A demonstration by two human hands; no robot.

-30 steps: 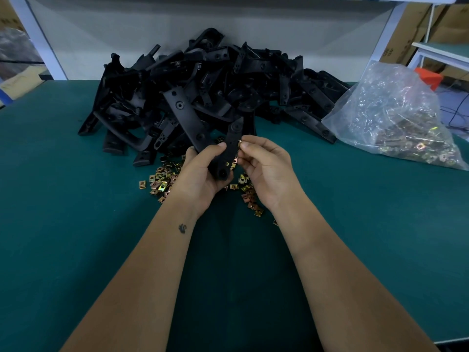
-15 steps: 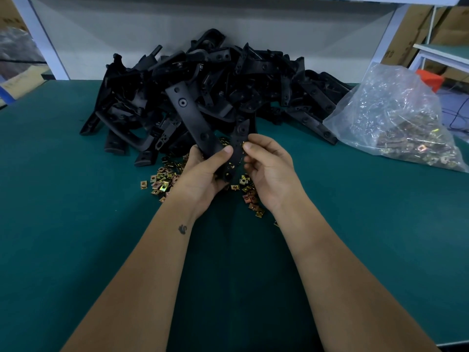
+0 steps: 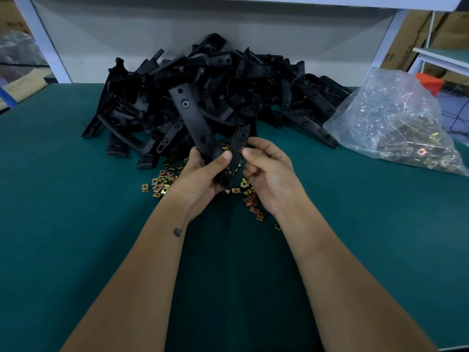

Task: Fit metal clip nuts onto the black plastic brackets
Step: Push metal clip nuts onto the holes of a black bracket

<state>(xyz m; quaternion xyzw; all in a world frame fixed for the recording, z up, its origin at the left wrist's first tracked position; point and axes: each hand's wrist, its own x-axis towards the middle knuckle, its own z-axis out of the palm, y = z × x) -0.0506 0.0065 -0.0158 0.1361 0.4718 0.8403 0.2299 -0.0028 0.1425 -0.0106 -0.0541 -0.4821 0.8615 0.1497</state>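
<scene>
Dim, even light falls from above. The black brackets (image 3: 218, 97) merge into one dark mass with little detail. Glints speckle the plastic bag (image 3: 396, 123). Wide-angle distortion bows the table (image 3: 63, 224) edges; corners look soft.

My left hand (image 3: 200, 174) covers the bracket's (image 3: 234, 151) lower end, and whether there's a clip nut under my right fingertips (image 3: 247, 151) is too small to tell. Bag (image 3: 396, 118) is cut off at the right edge, its contents just a glinting blur.
</scene>
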